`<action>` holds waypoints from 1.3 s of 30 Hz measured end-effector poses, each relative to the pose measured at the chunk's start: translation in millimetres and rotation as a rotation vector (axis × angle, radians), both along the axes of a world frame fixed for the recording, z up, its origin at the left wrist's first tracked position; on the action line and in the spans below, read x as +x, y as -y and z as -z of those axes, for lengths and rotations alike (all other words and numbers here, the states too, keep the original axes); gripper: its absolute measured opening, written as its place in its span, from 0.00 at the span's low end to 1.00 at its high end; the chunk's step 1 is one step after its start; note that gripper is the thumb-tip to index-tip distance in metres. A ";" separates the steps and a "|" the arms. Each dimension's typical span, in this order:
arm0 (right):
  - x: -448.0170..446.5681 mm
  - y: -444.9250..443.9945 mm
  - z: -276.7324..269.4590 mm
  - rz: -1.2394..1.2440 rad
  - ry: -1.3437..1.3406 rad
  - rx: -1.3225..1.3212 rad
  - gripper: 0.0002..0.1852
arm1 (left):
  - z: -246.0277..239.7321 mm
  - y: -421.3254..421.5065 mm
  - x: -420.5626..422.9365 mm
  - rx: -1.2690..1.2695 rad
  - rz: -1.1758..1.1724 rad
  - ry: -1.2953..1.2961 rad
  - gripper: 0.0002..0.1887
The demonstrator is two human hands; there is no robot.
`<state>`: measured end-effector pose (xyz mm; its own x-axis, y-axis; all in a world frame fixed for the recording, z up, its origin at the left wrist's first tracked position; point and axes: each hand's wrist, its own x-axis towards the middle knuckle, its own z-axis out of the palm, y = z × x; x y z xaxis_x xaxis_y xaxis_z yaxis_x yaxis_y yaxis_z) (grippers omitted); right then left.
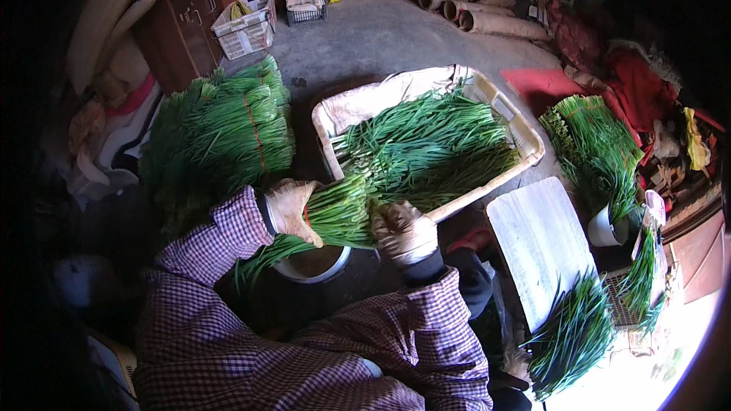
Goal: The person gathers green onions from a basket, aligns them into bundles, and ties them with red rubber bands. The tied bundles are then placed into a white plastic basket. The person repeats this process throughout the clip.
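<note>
My left hand [292, 211], in a soiled pale glove, is wrapped around a bunch of green garlic chives [342, 214]. A red band circles the bunch close to my thumb. The leaves trail down to the left past my wrist, and the pale stem ends face right. Against those ends is my right hand [405, 231], gloved too, its fingers curled; whether they grip any stems is hidden. Just beyond the bunch stands a cream plastic crate [528, 145] holding loose chives [422, 142]. Under my left hand shows the rim of a white bucket [320, 278].
Banded chive bunches [245, 120] are stacked at left. At right are a pale board [539, 240] with loose chives [577, 331] at its near end, and another chive pile [597, 142] above a small white pot [604, 228]. Clay pipes [502, 25] lie at the back.
</note>
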<state>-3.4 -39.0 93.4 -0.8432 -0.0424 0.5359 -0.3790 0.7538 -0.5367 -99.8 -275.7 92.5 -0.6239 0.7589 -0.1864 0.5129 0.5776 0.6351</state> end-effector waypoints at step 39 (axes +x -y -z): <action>17.5 6.9 24.1 0.121 0.054 -0.137 0.12 | -23.3 -60.1 24.1 -0.723 0.064 -0.316 0.47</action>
<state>14.1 -45.8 69.3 -0.8653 0.1315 0.4837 -0.2578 0.7108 -0.6544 -75.7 -215.6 115.8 -0.6884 0.5538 -0.4684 0.6529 0.7544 -0.0676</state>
